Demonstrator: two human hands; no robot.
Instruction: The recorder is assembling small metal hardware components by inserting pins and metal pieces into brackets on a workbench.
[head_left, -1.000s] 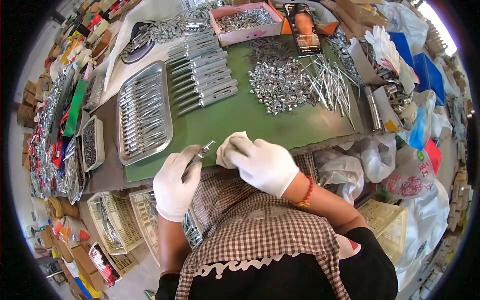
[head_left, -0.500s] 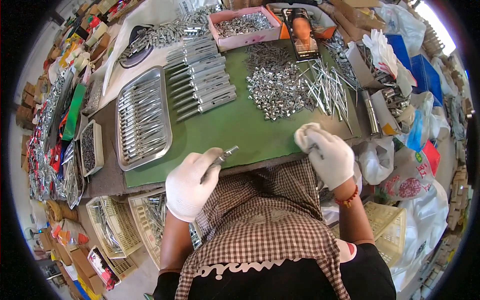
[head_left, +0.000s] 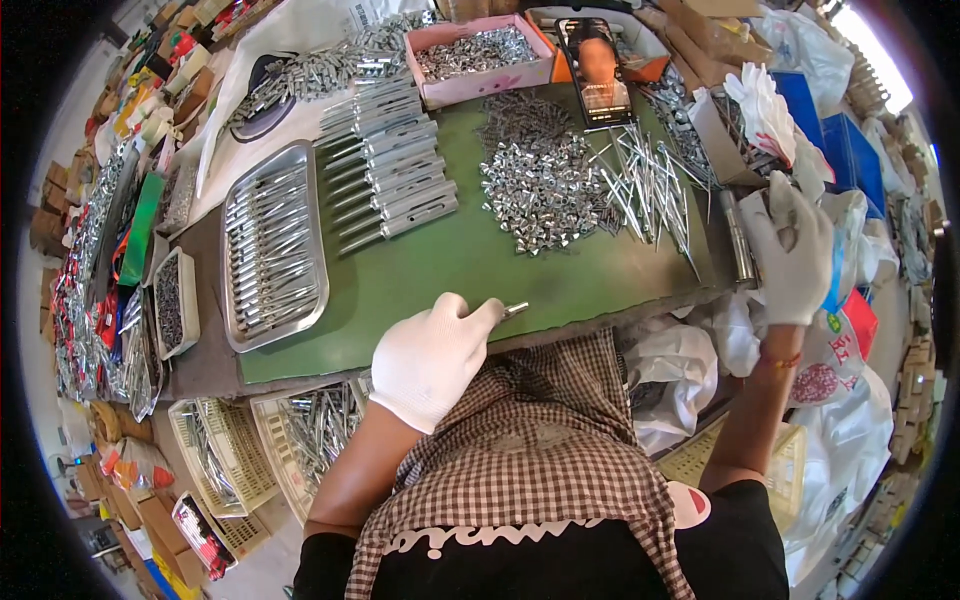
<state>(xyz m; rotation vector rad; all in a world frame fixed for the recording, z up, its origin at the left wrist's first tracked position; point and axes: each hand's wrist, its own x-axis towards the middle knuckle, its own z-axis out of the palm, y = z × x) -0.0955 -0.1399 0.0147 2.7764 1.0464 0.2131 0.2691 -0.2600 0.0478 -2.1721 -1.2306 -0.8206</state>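
Note:
My left hand [head_left: 430, 358], in a white glove, is closed around a slim metal tube just above the table's near edge. Only the bright end of the tube [head_left: 515, 309] sticks out past my fingers; the rest is hidden in the palm. Far to the right, my right hand [head_left: 800, 255], also gloved, reaches over a small open carton of metal parts beyond the table's edge. Its bent fingers and thumb are apart, with a dark gap between them, and no held thing shows. Beside that hand lies a thick metal cylinder [head_left: 738, 238].
On the green table [head_left: 420, 285] are a steel tray [head_left: 322, 270] of metal rods, a row of slotted tubes [head_left: 415, 208], a heap of small metal fittings [head_left: 540, 195] and loose long rods [head_left: 650, 190]. A phone [head_left: 597, 75] stands behind, beside a pink box [head_left: 478, 93].
My right hand has moved right and away from the table, and the white wad it held no longer shows. My left hand has shifted right and turned with the tube.

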